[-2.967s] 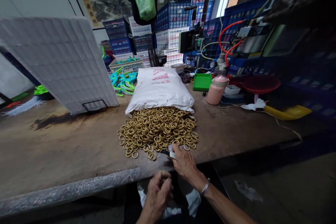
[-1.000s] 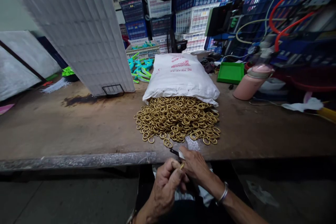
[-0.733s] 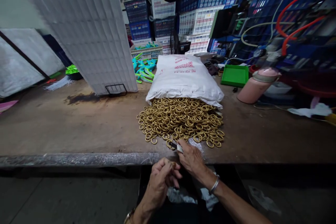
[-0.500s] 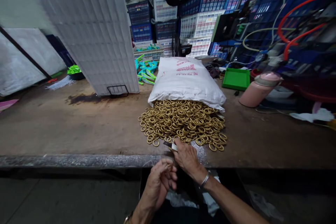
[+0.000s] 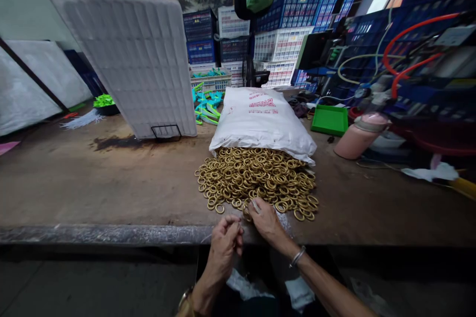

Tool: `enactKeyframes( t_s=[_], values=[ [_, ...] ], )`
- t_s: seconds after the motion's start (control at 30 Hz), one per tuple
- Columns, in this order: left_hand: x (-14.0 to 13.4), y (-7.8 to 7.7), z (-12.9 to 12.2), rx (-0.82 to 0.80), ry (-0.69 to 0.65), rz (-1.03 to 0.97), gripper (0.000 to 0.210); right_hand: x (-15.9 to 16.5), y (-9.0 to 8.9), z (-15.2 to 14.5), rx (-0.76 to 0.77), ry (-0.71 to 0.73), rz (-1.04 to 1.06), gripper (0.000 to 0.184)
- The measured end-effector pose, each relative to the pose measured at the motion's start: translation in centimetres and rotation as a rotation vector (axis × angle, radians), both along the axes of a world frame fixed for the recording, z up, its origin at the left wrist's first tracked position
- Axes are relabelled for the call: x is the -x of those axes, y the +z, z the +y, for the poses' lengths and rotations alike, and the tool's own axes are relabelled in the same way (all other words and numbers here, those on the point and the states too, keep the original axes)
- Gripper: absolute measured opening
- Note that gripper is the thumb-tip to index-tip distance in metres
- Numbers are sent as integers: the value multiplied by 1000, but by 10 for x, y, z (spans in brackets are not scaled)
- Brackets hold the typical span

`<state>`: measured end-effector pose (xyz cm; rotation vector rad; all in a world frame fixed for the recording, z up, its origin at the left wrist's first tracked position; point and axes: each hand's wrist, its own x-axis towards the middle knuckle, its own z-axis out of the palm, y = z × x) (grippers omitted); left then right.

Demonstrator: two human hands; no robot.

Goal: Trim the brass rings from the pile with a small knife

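A pile of gold-coloured rings (image 5: 256,173) spills from the mouth of a white printed sack (image 5: 260,119) onto the worktable. My right hand (image 5: 266,220) is at the pile's front edge, closed round a small knife (image 5: 256,205); only a pale part of its handle shows between the fingers. At these fingertips is a ring or two, partly hidden. Over the table's front edge, just left of it, my left hand (image 5: 225,242) is closed in a pinch. What lies between its fingertips is too small to make out.
A ribbed pale panel (image 5: 130,69) leans in a wire stand at the left. Behind the sack lie green and turquoise pieces (image 5: 208,104) and stacked crates (image 5: 280,44). To the right are a green tray (image 5: 329,120), a pink bottle (image 5: 359,138) and red hoses (image 5: 390,59).
My right hand has turned, hiding the knife's dark blade, and its fingertips are now at a ring by the pile. My left hand has risen slightly, its fingers closer together. The view has shifted slightly.
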<state>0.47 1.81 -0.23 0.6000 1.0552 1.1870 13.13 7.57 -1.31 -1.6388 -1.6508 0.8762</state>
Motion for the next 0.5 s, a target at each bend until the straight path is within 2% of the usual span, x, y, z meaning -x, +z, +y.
enactKeyframes(
  t_s=[0.2, 0.3, 0.4, 0.5],
  values=[
    [-5, -2, 23, -198, -2, 281, 28, -7, 2, 3, 137, 74, 246, 16],
    [-5, 0, 30, -369, -22, 392, 25, -9, 10, 0, 327, 135, 416, 15],
    [-3, 3, 34, -450, -99, 426, 24, -10, 23, -4, 479, 197, 553, 16],
    [-2, 5, 37, -478, -163, 440, 21, -10, 33, -8, 445, 195, 520, 16]
  ],
)
